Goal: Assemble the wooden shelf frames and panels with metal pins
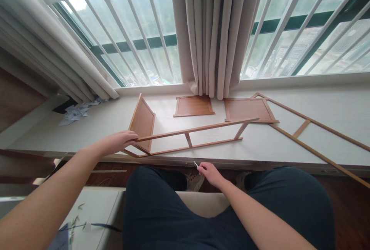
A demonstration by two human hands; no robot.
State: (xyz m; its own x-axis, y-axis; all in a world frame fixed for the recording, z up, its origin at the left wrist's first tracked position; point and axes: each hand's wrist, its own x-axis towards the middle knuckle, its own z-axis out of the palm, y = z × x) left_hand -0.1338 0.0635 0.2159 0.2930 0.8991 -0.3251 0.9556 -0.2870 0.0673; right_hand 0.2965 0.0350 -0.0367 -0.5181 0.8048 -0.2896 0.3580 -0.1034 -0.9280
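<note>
My left hand [125,140] is closed around the left end of a brown wooden ladder-like frame [188,140], where it meets an upright wooden panel [143,122]. The frame stands on its long edge along the front of the white window ledge [164,105], its far end pointing right. Low in front of the ledge, my right hand [210,172] pinches a thin silver metal rod [196,164], apart from the frame. Most of the rod is hidden by the fingers, so its exact kind does not show.
Two flat wooden panels [194,106] [250,110] lie behind the frame. A second ladder-like frame [302,128] reaches past the ledge's front edge at right. Crumpled paper [74,113] lies far left. Small screws or dowels [75,220] rest on a white cabinet [100,200]. Curtains [214,34] hang behind.
</note>
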